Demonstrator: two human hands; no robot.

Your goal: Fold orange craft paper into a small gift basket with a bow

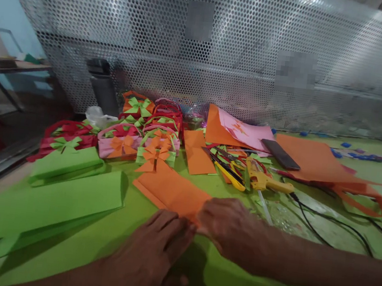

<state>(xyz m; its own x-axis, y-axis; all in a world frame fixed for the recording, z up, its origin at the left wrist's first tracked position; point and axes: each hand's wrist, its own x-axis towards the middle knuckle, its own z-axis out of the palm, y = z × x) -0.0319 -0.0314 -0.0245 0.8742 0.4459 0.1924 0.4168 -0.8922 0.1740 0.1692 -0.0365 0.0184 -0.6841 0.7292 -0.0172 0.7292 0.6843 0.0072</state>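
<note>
We face one metal screen [156, 27], its perforations dimming whatever stands behind it, and one green table [82, 232] before it. Next in size we count two folded green pieces on the left: a long fold [54, 205] nearest us and a smaller fold [66, 165] just beyond. Of our two hands, the left hand [150, 249] lies with fingers close together on the near edge of the orange paper [173, 189], though we cannot tell if it pinches; the right hand [232, 227] is curled, pinching that paper's right end. This one piece sits on the table at centre, its near edge partly hidden by our fingers. We find at least one wide orange sheet [311, 157] to the right, and one pink sheet [244, 131] over more orange. Beyond our paper we count at least six small bags [121, 146], bows on several; overlap hides the full number. One dark bottle [102, 88] stands behind them. Smaller still, one yellow glue gun [259, 177] and one yellow cutter [231, 173] crowd the space beyond our right hand, with one phone [280, 154] near them and several blue bits [346, 145] scattered farther right.
</note>
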